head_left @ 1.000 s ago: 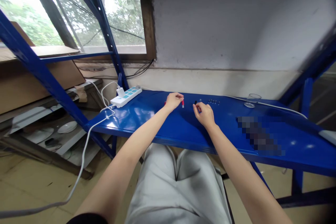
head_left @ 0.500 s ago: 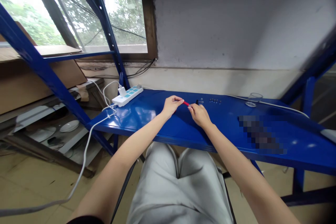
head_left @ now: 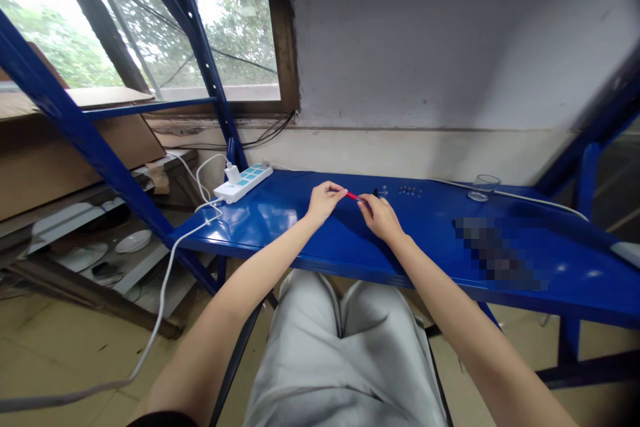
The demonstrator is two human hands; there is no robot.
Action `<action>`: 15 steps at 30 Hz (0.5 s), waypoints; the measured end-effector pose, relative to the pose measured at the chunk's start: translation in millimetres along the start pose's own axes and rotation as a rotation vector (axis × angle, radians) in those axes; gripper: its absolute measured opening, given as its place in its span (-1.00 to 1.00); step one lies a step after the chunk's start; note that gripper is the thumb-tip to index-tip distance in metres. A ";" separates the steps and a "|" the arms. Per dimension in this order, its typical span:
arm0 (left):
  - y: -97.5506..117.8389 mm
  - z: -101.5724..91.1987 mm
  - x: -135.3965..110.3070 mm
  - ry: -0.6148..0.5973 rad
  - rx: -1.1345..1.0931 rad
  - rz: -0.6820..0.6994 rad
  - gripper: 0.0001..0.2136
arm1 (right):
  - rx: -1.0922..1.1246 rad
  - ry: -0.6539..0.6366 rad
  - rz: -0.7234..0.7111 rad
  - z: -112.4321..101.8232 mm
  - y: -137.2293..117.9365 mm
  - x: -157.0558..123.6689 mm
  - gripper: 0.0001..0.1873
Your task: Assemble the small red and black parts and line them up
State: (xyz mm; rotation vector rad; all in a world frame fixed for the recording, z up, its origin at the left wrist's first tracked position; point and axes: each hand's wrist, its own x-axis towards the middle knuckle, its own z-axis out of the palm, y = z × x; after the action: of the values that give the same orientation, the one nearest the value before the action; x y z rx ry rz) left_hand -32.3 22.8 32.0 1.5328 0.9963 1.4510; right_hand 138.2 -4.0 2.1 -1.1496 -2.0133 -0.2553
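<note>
Between my hands, above the blue table [head_left: 345,247], is a thin red rod-like piece [head_left: 353,196] whose kind is too small to make out. My left hand [head_left: 324,201] pinches its left end with thumb and fingertips. At its other end, my right hand [head_left: 380,215] is closed on it, the fingers covering that end. Just beyond the right hand lie a small black item [head_left: 376,192] and tiny clear pieces [head_left: 385,191]. Several small dark pieces [head_left: 410,191] sit in rows to the right of these.
A white power strip [head_left: 244,183] with a plug and cable stands at the table's left back. Toward the right back is a clear glass [head_left: 483,188], with a white cable [head_left: 540,204] running past it. A pixelated dark object [head_left: 495,253] lies at right. Blue shelf posts [head_left: 195,27] rise at left.
Both hands stay on the red piece and have shifted very slightly to the left. Everything on the table stays where it was.
</note>
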 end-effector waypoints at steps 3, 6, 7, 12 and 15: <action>4.1 3.6 -1.0 -0.015 0.005 0.001 -0.80 | 0.016 -0.001 0.017 -0.3 -0.4 0.5 -0.62; 8.4 10.2 -2.3 -0.017 -0.044 0.019 -0.78 | 0.022 0.014 0.059 -1.3 -0.4 0.0 -0.62; 9.4 12.9 -2.8 -0.014 -0.078 0.028 -0.77 | 0.023 0.026 0.080 -1.7 -0.2 -0.5 -0.61; 7.3 28.1 -6.3 -0.105 -0.203 0.000 -0.70 | 0.029 0.097 0.130 -4.4 3.3 -4.1 -0.61; 3.6 35.8 -7.2 -0.111 -0.213 -0.010 -0.77 | 0.023 0.099 0.140 -6.4 6.3 -5.0 -0.61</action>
State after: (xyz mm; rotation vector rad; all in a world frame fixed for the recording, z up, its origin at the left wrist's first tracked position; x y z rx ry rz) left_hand 3.3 13.9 31.2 1.4342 0.7573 1.4009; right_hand 148.1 -7.0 1.6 -1.2332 -1.8366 -0.2140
